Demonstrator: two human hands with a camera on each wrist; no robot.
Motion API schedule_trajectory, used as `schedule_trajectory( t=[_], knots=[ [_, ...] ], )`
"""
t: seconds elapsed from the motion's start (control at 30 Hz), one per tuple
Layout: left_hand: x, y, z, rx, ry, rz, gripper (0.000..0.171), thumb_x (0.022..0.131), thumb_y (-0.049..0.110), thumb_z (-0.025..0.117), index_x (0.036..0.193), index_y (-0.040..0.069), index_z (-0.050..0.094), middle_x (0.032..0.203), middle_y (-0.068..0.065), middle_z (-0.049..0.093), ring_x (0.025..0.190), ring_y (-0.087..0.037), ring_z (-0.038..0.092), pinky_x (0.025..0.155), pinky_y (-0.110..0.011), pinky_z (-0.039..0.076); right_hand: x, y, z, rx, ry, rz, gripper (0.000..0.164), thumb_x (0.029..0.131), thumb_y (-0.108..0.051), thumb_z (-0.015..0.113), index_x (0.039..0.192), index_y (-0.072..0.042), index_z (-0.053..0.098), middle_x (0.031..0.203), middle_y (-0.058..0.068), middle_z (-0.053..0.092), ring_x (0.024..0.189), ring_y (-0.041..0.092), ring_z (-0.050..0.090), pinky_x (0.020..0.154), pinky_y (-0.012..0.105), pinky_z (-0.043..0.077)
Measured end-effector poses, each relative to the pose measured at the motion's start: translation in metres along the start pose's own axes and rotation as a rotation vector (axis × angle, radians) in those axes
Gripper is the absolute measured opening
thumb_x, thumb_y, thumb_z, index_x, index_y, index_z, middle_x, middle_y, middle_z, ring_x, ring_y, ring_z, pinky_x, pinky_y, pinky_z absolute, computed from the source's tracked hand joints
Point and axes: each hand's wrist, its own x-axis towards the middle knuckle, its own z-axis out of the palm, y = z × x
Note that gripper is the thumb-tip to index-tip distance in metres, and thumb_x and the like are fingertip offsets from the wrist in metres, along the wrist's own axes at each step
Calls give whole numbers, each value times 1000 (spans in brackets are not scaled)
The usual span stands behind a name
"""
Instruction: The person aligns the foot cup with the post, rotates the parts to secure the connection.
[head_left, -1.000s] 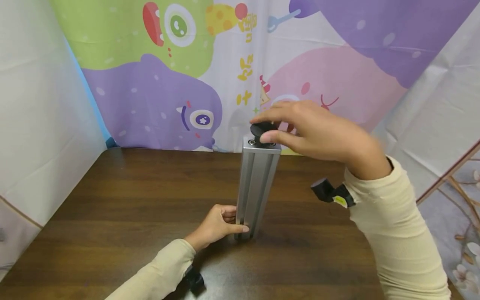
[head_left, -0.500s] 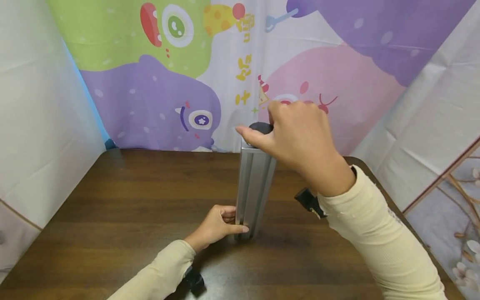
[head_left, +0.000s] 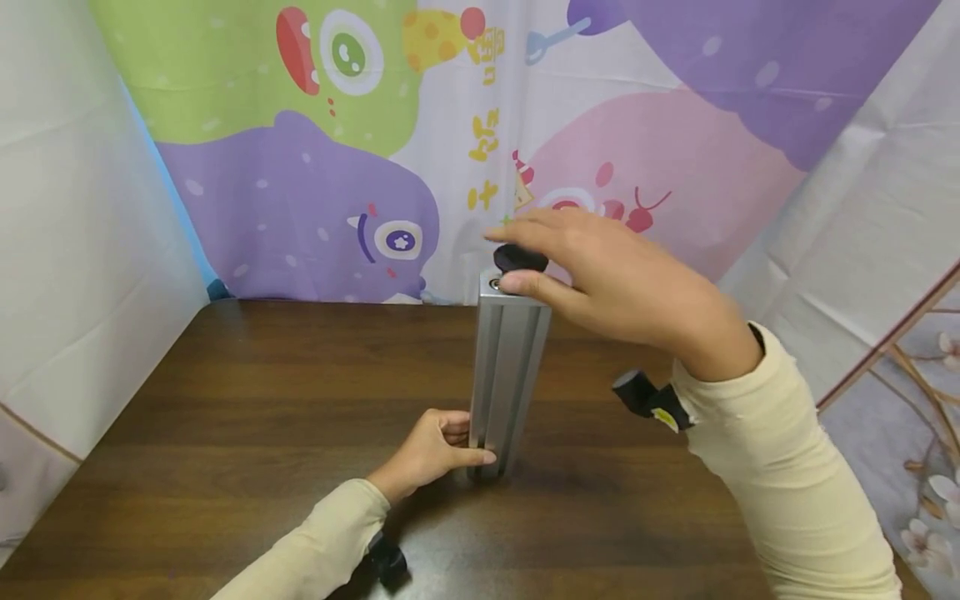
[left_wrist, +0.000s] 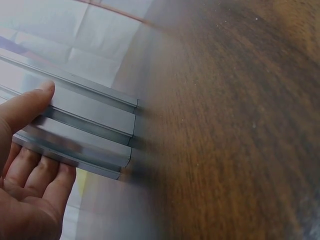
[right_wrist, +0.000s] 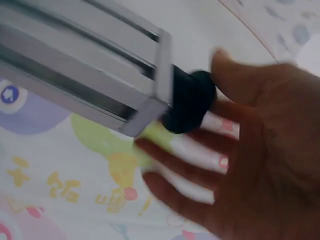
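Note:
A silver slotted aluminium profile [head_left: 508, 375] stands upright on the table. My left hand [head_left: 431, 452] holds it near its foot, thumb [left_wrist: 37, 102] on one face and fingers around the other side. On the plate at its top sits a round black knob [head_left: 521, 257], wide above and narrower below. My right hand [head_left: 626, 279] is around this knob, thumb at its front and the other fingers stretched past its back. In the right wrist view the hand is blurred, with the outer fingers spread beside the knob [right_wrist: 191, 102]. A bolt [head_left: 495, 284] shows in the plate's left corner.
The dark wooden table [head_left: 300, 392] reaches back to a cartoon-printed curtain [head_left: 352, 183]. White fabric walls [head_left: 67, 208] close in both sides. A small black wrist camera [head_left: 386, 560] hangs under the left sleeve, another black camera [head_left: 637, 396] off the right.
My right hand turns at the knob: half a second ago its thumb pointed left with the wrist lowered, now it is rotated back. The left hand and the profile stay in place.

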Motion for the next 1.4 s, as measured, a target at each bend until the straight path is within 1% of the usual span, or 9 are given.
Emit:
schedule_trajectory(
  t=[0.07,0.13,0.37,0.83,0.9,1.0,1.13,1.27,1.4],
  knots=[
    [0,0,0,4,4,-3,38,78,3,78,112,-9,65,99,-20,71,91,-21,70,81,-27,56,0,4,-2,49,-39,-126,35,99,-20,54,131,-6,57,126,8,60,117,22,54,101,40,43],
    [0,-1,0,4,4,-4,39,78,3,78,112,-9,65,99,-19,71,90,-21,70,81,-27,56,0,5,-1,69,-29,-170,33,98,-13,56,130,-5,58,126,8,61,116,22,56,100,40,44],
    [1,-1,0,19,3,0,39,78,4,79,112,-8,65,99,-19,71,91,-20,69,81,-27,56,3,4,5,43,65,-132,30,95,-14,61,122,-3,64,117,9,65,105,25,60,91,41,47],
    [-1,0,3,40,31,14,42,80,3,77,117,-8,62,102,-20,71,96,-22,68,85,-27,54,5,9,7,52,55,-93,32,97,-16,58,126,-3,61,121,10,63,114,27,57,99,42,42],
    [-2,1,5,87,45,41,48,79,5,78,122,-5,59,108,-18,69,101,-25,66,90,-32,53,5,12,7,60,53,-70,32,97,-16,57,126,-3,61,122,11,63,117,28,55,103,43,40],
    [-2,4,10,235,83,77,69,76,16,82,135,1,50,123,-15,63,112,-31,60,96,-42,49,5,17,8,62,69,-36,31,98,-17,57,124,-1,62,121,13,64,117,30,56,102,43,41],
    [0,4,16,429,148,88,93,71,25,87,145,6,35,134,-15,55,118,-36,55,96,-50,47,3,24,7,44,115,8,30,97,-20,59,119,-1,65,116,14,66,102,27,61,89,43,48],
    [6,3,24,540,207,117,99,68,26,88,146,2,32,136,-18,53,120,-37,53,98,-50,46,0,30,5,28,137,80,26,97,-21,59,113,-2,67,107,12,68,88,26,62,78,42,49],
    [11,2,32,626,238,100,106,68,26,89,148,1,25,142,-23,43,126,-42,46,102,-54,41,-3,38,4,25,128,177,28,97,-24,58,112,-1,67,104,12,68,83,27,63,77,43,50]
  ],
)
